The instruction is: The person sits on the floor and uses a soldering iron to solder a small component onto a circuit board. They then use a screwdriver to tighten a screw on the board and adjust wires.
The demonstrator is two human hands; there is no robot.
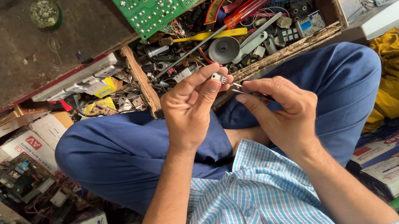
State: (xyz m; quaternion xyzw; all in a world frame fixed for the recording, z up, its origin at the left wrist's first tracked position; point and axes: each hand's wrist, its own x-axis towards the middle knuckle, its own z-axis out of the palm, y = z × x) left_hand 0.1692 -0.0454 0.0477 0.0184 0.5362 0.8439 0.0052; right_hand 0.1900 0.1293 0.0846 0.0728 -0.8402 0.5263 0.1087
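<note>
Small silvery component [219,78], pinched above blue lap

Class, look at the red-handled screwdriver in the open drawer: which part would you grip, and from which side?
Probably grip the red handle, coming from above. It is the thickest part, lies on top of the clutter, and points up-right away from the thin shaft.

The shirt [256,199] has thin blue and white checks. The sleeves are short. The trousers [125,150] are plain blue.

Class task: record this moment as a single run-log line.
left hand: pinches small metal component | right hand: holds thin metal tool against it | behind: open parts drawer
</note>
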